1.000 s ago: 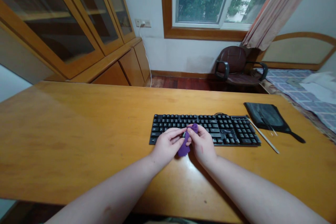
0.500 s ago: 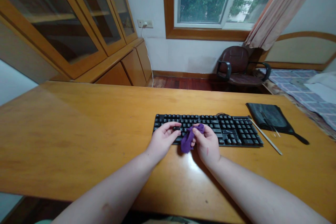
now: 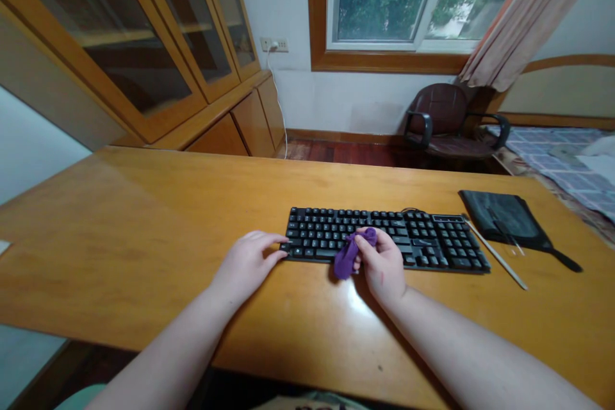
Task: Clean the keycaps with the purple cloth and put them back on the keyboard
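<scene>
Purple cloth [image 3: 344, 262] is being pinched in the right hand [image 3: 385, 266] above the keyboard's [image 3: 317, 230] near edge.
One soft, rumpled piece is being clamped between thumb and fingers, its loose end being left bunched and rounded. One long, rectangular keyboard of dark plastic, set with rows of small squarish keys, is being supported by a smooth, glossy wooden desk [image 3: 216, 198]. Its left end is being met by the left hand [image 3: 247, 262], thumb and fingertips parted at the corner; whether anything is being gripped there cannot be told. At the right, one slim pale rod [image 3: 496, 255] and one flat black pouch [image 3: 516, 211] with one strap are being borne, one thin two-pronged tool [image 3: 502, 229] being carried on the pouch.
</scene>
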The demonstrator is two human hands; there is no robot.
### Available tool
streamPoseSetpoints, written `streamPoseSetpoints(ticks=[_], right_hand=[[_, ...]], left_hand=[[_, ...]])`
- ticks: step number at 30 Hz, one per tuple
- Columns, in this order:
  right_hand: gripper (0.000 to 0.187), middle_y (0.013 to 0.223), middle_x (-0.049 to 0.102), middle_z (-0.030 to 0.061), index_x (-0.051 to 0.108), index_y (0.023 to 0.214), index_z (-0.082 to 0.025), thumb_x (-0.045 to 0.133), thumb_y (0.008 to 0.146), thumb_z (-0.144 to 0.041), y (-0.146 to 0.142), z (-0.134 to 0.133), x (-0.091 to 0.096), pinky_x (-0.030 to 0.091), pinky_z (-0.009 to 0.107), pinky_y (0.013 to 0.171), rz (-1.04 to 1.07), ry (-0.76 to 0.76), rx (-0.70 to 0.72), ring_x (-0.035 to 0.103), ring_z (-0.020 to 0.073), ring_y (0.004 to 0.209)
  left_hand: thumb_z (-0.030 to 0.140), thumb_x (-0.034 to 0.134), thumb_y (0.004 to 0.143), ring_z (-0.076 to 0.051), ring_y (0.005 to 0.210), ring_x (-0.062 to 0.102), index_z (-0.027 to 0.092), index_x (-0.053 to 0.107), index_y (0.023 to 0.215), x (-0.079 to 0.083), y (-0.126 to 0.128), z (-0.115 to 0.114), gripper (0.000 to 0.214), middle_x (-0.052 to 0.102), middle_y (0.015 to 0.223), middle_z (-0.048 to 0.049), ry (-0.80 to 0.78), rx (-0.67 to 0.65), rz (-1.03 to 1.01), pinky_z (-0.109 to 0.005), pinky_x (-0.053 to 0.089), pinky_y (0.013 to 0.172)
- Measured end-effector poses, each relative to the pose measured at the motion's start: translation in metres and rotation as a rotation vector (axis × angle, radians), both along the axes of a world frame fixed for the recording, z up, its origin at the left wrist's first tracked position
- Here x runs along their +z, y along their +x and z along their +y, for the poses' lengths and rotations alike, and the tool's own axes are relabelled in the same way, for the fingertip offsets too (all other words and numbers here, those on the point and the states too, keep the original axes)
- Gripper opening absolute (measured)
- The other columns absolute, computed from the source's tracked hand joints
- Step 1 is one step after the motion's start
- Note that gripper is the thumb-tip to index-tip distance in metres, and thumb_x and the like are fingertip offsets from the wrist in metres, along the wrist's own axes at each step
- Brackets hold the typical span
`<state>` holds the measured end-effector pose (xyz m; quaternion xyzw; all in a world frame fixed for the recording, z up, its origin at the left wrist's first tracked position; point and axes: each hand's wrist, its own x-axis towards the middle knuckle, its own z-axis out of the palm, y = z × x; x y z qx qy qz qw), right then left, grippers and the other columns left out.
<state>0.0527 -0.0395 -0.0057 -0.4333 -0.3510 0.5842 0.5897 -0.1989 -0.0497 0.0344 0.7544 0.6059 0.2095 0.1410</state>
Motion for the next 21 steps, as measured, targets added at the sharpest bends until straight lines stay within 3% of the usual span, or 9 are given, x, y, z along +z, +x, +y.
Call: streamPoseSetpoints(ticks=[5, 9, 21], right_hand=[[0.031, 0.053, 0.057, -0.0053, 0.057, 0.089, -0.019, 0.073, 0.071, -0.038, 0.0, 0.0, 0.0, 0.042, 0.022, 0.037, -0.02, -0.004, 0.011, 0.048, 0.0095, 0.04], [0.031, 0.053, 0.057, -0.0053, 0.058, 0.089, -0.019, 0.073, 0.07, -0.039, 0.0, -0.001, 0.002, 0.043, 0.023, 0.038, -0.036, -0.012, 0.015, 0.049, 0.01, 0.04], [0.03, 0.054, 0.058, -0.0049, 0.059, 0.087, -0.02, 0.074, 0.07, -0.039, 0.001, -0.002, 0.002, 0.043, 0.023, 0.037, -0.064, -0.015, 0.008, 0.05, 0.01, 0.039]], left_hand=[[0.031, 0.063, 0.078, -0.022, 0.097, 0.059, 0.025, 0.073, 0.088, -0.023, -0.002, 0.0, 0.015, 0.068, 0.1, -0.0041, 0.1, 0.015, 0.032, -0.039, 0.046, 0.091], [0.031, 0.062, 0.078, -0.022, 0.094, 0.058, 0.025, 0.073, 0.088, -0.032, -0.001, 0.002, 0.015, 0.067, 0.097, -0.0037, 0.09, 0.002, 0.044, -0.038, 0.047, 0.087], [0.029, 0.063, 0.079, -0.022, 0.086, 0.062, 0.025, 0.074, 0.088, -0.026, 0.0, 0.002, 0.015, 0.073, 0.089, -0.0033, 0.072, -0.037, 0.042, -0.039, 0.047, 0.082]])
